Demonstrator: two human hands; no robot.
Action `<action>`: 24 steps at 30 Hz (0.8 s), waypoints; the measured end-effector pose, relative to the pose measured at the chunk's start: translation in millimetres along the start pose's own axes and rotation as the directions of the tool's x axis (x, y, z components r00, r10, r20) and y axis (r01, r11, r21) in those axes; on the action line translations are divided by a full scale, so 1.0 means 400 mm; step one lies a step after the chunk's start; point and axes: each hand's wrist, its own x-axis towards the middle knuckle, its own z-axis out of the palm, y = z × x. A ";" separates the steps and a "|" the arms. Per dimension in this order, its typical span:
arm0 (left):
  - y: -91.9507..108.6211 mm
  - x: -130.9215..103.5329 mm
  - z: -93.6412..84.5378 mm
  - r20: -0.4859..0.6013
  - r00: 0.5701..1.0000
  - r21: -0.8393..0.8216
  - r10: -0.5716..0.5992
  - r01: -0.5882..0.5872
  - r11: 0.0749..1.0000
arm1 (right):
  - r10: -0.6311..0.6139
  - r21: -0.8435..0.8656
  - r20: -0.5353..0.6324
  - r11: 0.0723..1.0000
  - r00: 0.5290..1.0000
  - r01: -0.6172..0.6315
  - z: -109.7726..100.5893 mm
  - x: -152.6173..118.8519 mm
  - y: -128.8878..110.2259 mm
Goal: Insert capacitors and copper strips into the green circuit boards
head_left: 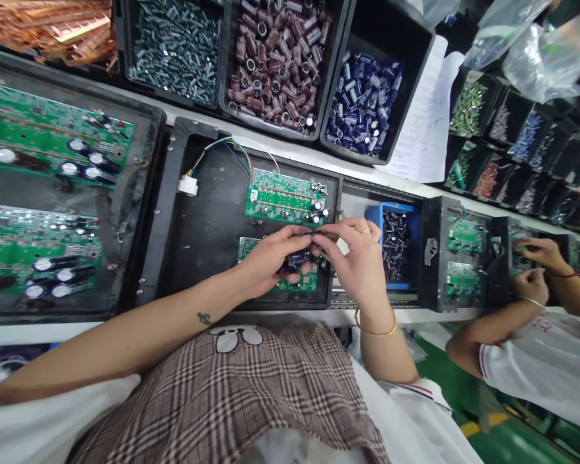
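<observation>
My left hand is closed around purple-blue capacitors, with its thumb and index finger pinched at the front. My right hand meets those fingertips in a pinch, and a small dark part shows between them. Both hands hover over the lower green circuit board, partly covering it. Just beyond them the upper circuit board lies in the black tray, with coloured wires running to a white connector.
Bins of green, brown and blue capacitors line the back. A blue box of small dark parts stands right of the tray. Another tray with boards is at left. A co-worker's hands are at far right.
</observation>
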 end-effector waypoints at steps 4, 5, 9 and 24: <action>-0.008 0.000 0.004 -0.029 0.996 -0.084 -0.090 0.087 0.993 | 0.042 -0.149 -0.098 0.987 0.994 -0.056 0.033 -0.006 0.032; -0.009 -0.002 0.005 -0.034 0.993 -0.103 -0.110 0.106 0.989 | 0.038 -0.173 -0.101 0.983 0.994 -0.055 0.047 -0.004 0.045; -0.016 -0.024 0.005 -0.029 0.991 -0.135 -0.128 0.123 0.983 | 0.023 -0.186 -0.116 0.982 0.993 -0.044 0.084 0.003 0.075; -0.030 -0.061 -0.028 -0.079 0.994 -0.098 -0.069 0.061 0.993 | -0.038 -0.069 -0.175 0.997 0.984 0.026 0.082 0.009 0.104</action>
